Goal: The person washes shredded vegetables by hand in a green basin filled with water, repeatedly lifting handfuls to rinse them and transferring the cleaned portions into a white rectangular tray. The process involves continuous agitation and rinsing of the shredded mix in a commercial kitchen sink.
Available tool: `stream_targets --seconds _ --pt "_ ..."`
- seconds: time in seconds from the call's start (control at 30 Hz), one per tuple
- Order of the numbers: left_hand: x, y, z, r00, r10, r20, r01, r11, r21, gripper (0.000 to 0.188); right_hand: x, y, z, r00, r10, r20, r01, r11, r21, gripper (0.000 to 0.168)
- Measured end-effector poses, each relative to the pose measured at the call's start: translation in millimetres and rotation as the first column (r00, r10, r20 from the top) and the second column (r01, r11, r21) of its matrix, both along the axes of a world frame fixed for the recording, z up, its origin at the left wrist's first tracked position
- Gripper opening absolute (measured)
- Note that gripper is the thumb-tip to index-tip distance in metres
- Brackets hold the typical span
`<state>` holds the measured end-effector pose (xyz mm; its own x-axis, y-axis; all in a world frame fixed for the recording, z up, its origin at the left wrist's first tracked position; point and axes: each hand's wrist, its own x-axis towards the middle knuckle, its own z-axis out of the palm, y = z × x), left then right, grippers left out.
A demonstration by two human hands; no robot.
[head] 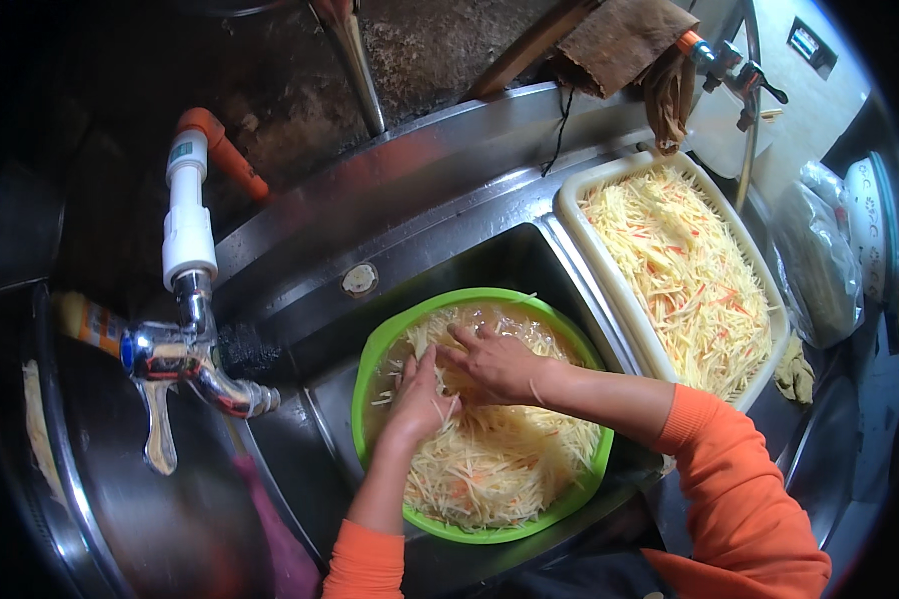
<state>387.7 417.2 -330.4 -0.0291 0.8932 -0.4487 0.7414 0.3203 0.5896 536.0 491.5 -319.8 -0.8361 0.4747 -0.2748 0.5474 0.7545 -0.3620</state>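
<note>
Both my hands are in a lime-green plastic basin (359, 419) of cloudy water and pale shreds (487, 472), which look like potato with a few orange strands. My left hand (422, 400) reaches in from the lower left, its fingers curved among the shreds. It is hidden whether they close on any. From the right comes my right hand (498, 363), palm down, fingers spread over the wet shreds and their tips close to my left fingers. A few strands cling to both hands. The basin sits in a stainless steel sink (521, 258).
A white plastic basket (584, 224) heaped with similar shreds (682, 277) stands right of the basin. A chrome tap (172, 356) on a white pipe (189, 232) juts in at left. Another tap (749, 86), a brown cloth (622, 45) and a plastic bag (816, 262) are at right.
</note>
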Motion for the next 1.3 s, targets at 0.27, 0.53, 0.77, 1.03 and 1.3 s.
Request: stream_targets --seconds 0.27,0.53,0.77,1.03,1.3 --pt "0 23 -57 0.998 -0.050 -0.036 0.042 0.980 -0.195 0.075 -28 38 -57 0.895 0.022 0.445 0.061 0.983 -0.173 0.072" --pt "-29 24 -169 0.987 -0.156 0.044 0.161 0.917 -0.364 0.044 -19 54 -144 0.939 -0.084 0.332 0.258 0.811 -0.525 0.058" --pt "1 25 -82 0.899 0.175 0.401 -0.197 0.980 0.013 0.044 -2 47 -126 0.937 -0.315 0.148 0.340 0.738 -0.582 0.046" --pt "-1 5 10 0.857 0.200 0.474 -0.320 0.929 0.187 0.042 3 29 9 0.894 -0.425 -0.141 0.253 0.738 -0.625 0.045" --pt "0 -37 19 0.696 0.288 0.658 -0.455 0.885 0.094 0.035 -20 -5 -8 0.883 -0.433 -0.183 0.189 0.683 -0.705 0.040"
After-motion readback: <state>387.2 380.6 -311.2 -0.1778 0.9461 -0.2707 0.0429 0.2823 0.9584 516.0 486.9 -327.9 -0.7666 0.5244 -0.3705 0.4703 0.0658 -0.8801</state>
